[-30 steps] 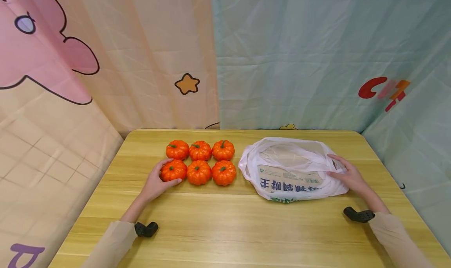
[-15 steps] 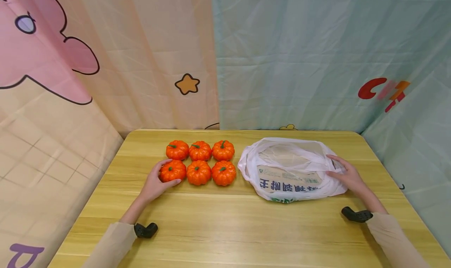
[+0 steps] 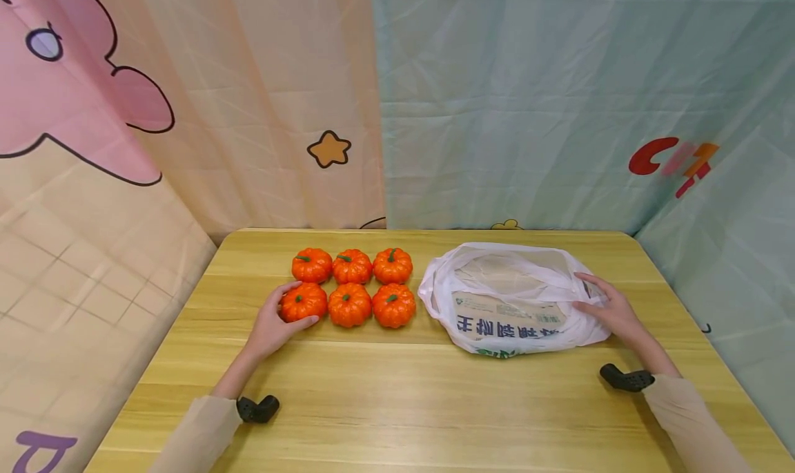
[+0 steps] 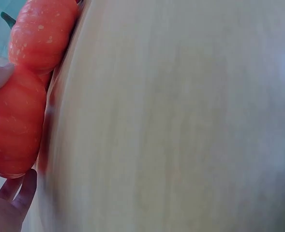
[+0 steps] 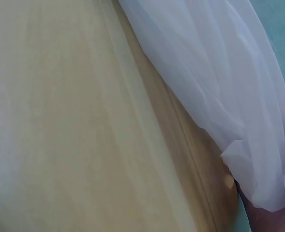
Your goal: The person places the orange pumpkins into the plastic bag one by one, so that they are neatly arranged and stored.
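Observation:
My left hand (image 3: 273,326) curls round the front-left orange toy pumpkin (image 3: 303,302), thumb on its near side and fingers at its far left. In the left wrist view this pumpkin (image 4: 14,123) sits between thumb and fingers, touching a neighbouring pumpkin (image 4: 43,36). At the right, my right hand (image 3: 615,314) holds the end of a white plastic bag (image 3: 437,300), thumb and fingers spread over its edge. The bag lies with its mouth loosely gaping and printed characters showing inside. Only parts of the right fingers show beside the bag (image 5: 219,87) in the right wrist view.
Several more pumpkins (image 3: 350,305) stand close together in two rows, left of the bag. The wooden table (image 3: 422,404) reaches back to a printed curtain (image 3: 497,114). Black wrist mounts (image 3: 257,409) sit on both forearms, low over the table.

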Demonstrator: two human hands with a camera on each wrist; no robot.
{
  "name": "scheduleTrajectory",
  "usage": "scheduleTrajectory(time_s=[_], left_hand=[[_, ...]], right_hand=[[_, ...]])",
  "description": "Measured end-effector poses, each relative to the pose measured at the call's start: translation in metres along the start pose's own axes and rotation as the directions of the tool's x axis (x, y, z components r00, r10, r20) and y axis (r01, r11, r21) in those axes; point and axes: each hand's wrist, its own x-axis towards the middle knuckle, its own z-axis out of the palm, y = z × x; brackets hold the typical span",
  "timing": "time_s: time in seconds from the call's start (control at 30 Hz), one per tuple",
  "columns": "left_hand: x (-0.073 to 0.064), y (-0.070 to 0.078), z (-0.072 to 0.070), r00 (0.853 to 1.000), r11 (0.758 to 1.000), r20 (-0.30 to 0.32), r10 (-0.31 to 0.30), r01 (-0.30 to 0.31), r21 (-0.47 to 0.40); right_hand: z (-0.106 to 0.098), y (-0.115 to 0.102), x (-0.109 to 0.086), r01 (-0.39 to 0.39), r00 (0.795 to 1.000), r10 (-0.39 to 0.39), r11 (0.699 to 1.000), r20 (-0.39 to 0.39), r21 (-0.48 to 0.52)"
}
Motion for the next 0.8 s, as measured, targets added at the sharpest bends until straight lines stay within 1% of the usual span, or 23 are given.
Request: scheduleTrajectory(time_s=[0.2, 0.37, 0.63, 0.8], left_hand=[[-0.002, 0.004, -0.001, 1.000, 1.000, -0.024, 0.003, -0.003, -0.001], [-0.003, 0.012, -0.001, 0.998, 1.000, -0.057, 0.002, -0.002, -0.001], [-0.007, 0.033, 0.001, 0.996, 0.999, -0.087, -0.034, 0.034, -0.006], [-0.009, 0.045, 0.003, 0.994, 0.999, -0.101, -0.045, 0.043, -0.022]], right_hand=[[0.000, 0.002, 0.000, 0.014, 1.000, -0.014, 1.000, 0.002, 0.014], [0.000, 0.003, -0.001, 0.019, 1.000, -0.019, 1.000, 0.004, 0.018], [-0.002, 0.000, -0.003, 0.006, 1.000, -0.006, 1.000, 0.003, 0.024], [-0.001, -0.001, -0.003, 0.029, 1.000, -0.029, 0.999, 0.001, 0.023]])
